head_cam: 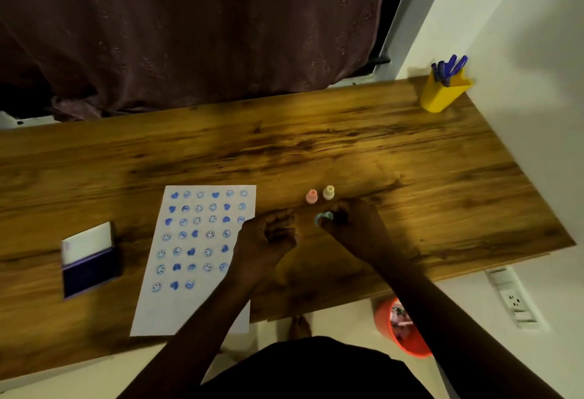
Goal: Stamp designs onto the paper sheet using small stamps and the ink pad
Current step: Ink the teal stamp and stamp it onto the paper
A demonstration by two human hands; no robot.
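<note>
Right grip (350, 228) pinches a teal stamp (323, 217) on the desk (410, 171); left grip (268, 237) rests curled, empty, at the paper (189, 307) edge.

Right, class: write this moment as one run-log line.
right hand: pinches blue stamp | left hand: curled, at paper edge | pink stamp, yellow stamp: upright, unheld | ink pad: open, left of paper

Desk (379, 152): wood-grain board, smooth, low sheen.
Paper sheet (177, 313): white paper, matt.
3 stamps, namely pink stamp (311, 197), cream stamp (328, 192), blue stamp (323, 217): smooth plastic.
Pen holder (441, 96): yellow plastic, smooth.
Curtain (189, 35): brown cloth, matt, raised pattern.
Bin (410, 345): orange plastic.
</note>
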